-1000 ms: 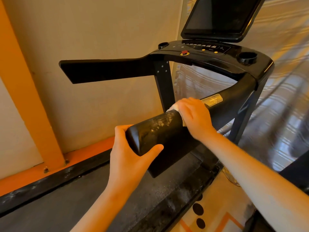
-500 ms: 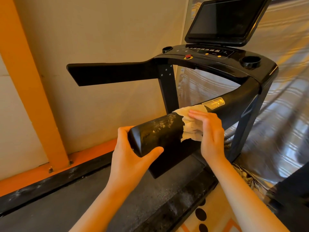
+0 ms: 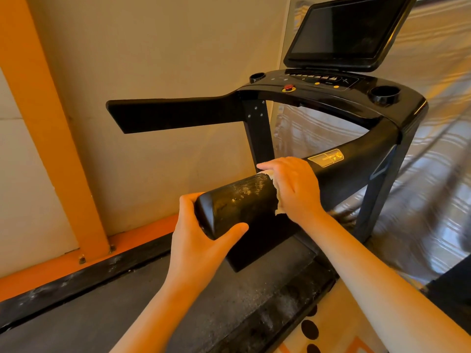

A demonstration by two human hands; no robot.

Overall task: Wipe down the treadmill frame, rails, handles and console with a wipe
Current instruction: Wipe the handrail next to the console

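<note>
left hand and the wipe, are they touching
Apart. The head view shows the left hand gripping the end of the handrail, with a stretch of bare black rail between it and the wipe under the right hand.

Single head view, wide-angle, facing forward-down; right handrail [image 3: 244, 197] close, console [image 3: 331, 84] farther ahead; right edge blurred, perhaps curtain [image 3: 433, 189].

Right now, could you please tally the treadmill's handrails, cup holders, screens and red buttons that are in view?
Handrails: 2, the far handrail and the near handrail
Cup holders: 2, the left cup holder and the right cup holder
Screens: 1, the screen
Red buttons: 1, the red button
Total: 6
</note>
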